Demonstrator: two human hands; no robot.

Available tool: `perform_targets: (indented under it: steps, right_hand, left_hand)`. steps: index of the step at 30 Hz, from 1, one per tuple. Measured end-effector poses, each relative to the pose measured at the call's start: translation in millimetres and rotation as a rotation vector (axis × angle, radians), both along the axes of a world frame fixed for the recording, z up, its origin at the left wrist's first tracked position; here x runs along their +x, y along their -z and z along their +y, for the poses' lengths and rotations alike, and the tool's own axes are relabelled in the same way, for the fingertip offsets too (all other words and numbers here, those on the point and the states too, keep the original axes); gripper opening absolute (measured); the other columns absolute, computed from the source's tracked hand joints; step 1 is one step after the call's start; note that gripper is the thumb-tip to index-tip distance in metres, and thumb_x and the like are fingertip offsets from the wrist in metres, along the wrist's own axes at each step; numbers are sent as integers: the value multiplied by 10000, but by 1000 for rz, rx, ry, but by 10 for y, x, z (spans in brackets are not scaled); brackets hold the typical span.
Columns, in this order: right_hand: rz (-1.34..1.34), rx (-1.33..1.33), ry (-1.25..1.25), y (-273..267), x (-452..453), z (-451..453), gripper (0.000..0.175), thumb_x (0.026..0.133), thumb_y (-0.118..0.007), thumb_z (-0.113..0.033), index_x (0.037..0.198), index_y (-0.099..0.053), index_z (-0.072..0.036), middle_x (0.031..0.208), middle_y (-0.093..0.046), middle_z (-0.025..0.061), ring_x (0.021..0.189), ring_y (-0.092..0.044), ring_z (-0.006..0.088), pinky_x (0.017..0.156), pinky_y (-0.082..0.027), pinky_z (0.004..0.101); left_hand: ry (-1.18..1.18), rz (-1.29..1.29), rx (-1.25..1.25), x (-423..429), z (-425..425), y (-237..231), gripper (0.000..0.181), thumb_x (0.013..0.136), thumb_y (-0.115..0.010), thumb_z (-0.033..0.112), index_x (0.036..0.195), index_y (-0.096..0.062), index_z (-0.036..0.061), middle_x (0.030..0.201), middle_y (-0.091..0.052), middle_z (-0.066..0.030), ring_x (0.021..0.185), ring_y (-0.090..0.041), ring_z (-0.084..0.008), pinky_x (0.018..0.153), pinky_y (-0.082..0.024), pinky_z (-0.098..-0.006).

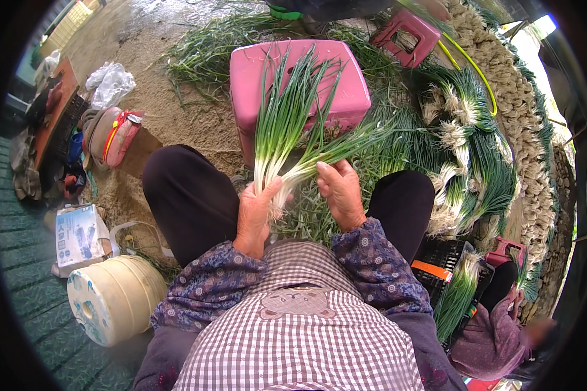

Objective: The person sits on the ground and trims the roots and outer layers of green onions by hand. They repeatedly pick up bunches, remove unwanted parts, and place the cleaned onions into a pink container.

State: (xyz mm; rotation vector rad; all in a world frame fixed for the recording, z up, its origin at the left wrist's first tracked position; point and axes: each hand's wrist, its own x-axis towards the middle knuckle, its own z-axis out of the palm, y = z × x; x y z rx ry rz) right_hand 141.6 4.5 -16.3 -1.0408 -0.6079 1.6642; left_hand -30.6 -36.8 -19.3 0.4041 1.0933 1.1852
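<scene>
My left hand (255, 217) grips a bunch of spring onions (286, 117) by the white stems, just above the roots. Their green leaves fan out over a pink plastic stool (247, 63) in front of my knees. With thumb and fingers, my right hand (340, 190) pinches part of the bunch, a few stems (318, 163) that splay off to the right. The root ends hang below my left thumb. Loose green leaves (308, 222) litter the ground between my legs.
Spring onion bundles (489, 166) lie piled at right, beside a long stacked row showing roots (508, 83). A black crate (438, 256) stands near my right knee; another person (489, 337) sits behind it. At left are a cream plastic drum (122, 298) and a cardboard box (80, 237).
</scene>
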Motion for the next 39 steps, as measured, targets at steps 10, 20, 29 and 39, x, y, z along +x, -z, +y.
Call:
perform_targets:
  steps: [10, 20, 29, 39]
  right_hand:
    - [-266, -191, -79, 31, 16, -6, 225, 898, -657, -228, 992, -581, -39, 742, -583, -19, 534, -434, 14, 434, -313, 164]
    - [-656, 316, 15, 24, -24, 72, 192, 867, -659, -32, 1051, -628, 7, 811, -584, -51, 702, -507, 11, 628, -429, 171]
    - [-820, 367, -13, 160, -11, 72, 156, 847, -691, -64, 984, -667, 7, 752, -594, -54, 659, -505, 13, 597, -431, 179]
    - [-801, 436, -167, 52, -81, 74, 98, 846, -684, -79, 867, -655, 12, 722, -597, -34, 618, -492, 28, 547, -406, 202]
  left_hand:
    - [-66, -52, -6, 16, 13, 39, 238, 901, -649, 186, 1069, -586, 29, 881, -683, -73, 651, -662, -116, 391, -437, -183]
    - [-67, -23, -18, 21, 17, 62, 245, 904, -652, 186, 1084, -567, 43, 893, -677, -65, 651, -662, -125, 394, -430, -192]
    - [-73, -30, -12, 34, 19, 75, 251, 905, -654, 198, 1091, -568, 54, 899, -677, -58, 658, -661, -115, 396, -428, -190]
    - [-40, 3, -49, 1, 25, 55, 237, 886, -669, 196, 1069, -602, 60, 876, -677, -35, 639, -641, -94, 424, -403, -185]
